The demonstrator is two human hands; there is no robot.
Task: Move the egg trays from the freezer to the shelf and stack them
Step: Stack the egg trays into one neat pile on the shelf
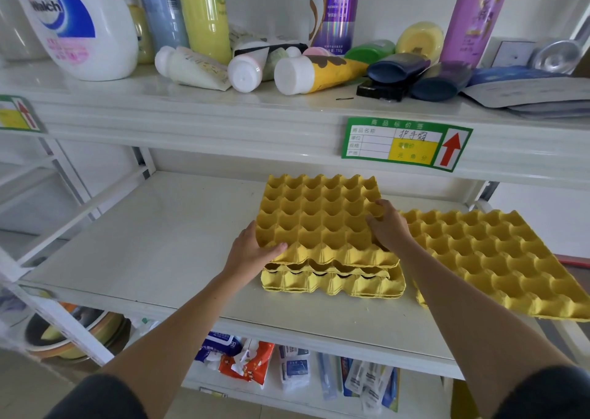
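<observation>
Two hands seat a yellow egg tray on a stack.
Left hand (252, 252) and right hand (388, 227) each grasp the top tray (319, 217) over the stack (332, 283) on the shelf (153, 243).

Lower trays (332, 283) mostly covered — count unclear

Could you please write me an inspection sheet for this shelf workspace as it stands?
Surface: white middle shelf, bare on its left part.
Job's things: top tray sits askew on the stack, not nested; a spare tray lies to the right, overhanging the shelf's front edge.
Clutter: bottles and tubes on the upper shelf; a price tag on its edge.
Grippers: left hand grips the top tray's front left corner; right hand grips its right edge.
Cables: nothing seen.
Surroundings: packets on the shelf below; bowls lower left.
</observation>
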